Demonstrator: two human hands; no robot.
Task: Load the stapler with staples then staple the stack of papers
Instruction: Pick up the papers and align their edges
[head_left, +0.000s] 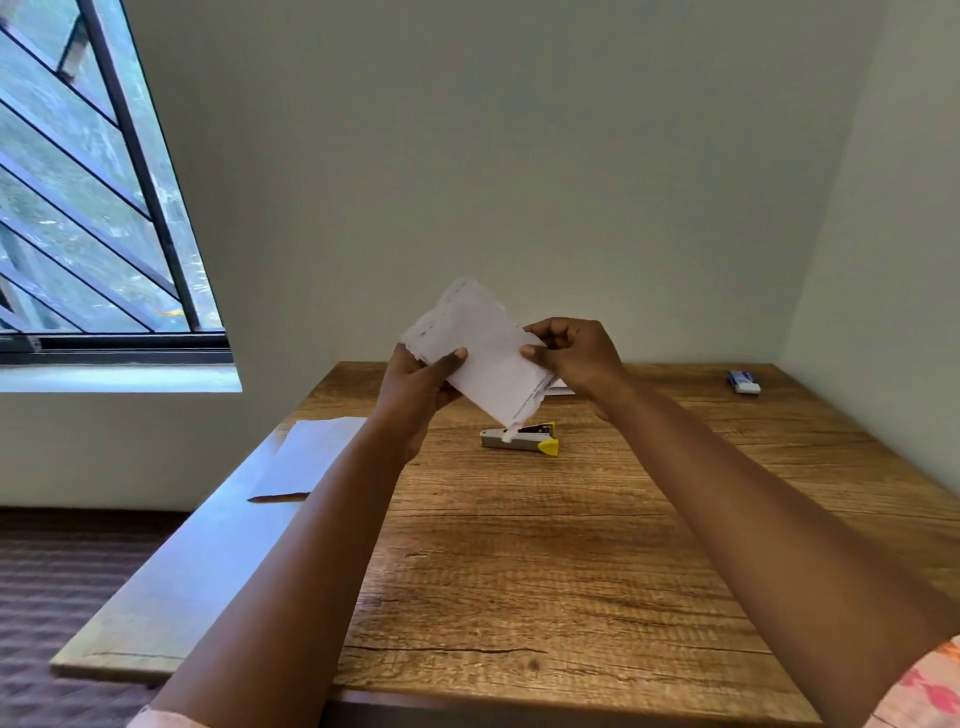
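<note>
Hands, left hand (415, 387) and right hand (576, 353), pinch the paper stack (483, 348) at opposite edges, lifted above the stapler (522, 439) on the bench (571, 545).

Soft daylight enters from the window (88, 197) at left, glare whitening the table (597, 545) edge; wide-angle bending at borders.

No readable text anywhere, a faint line of small print along the lower right edge of the stack of papers (483, 353), too small and blurred to make out, small blue and white box (744, 382) at the worktop's far right, its markings illegible
</note>
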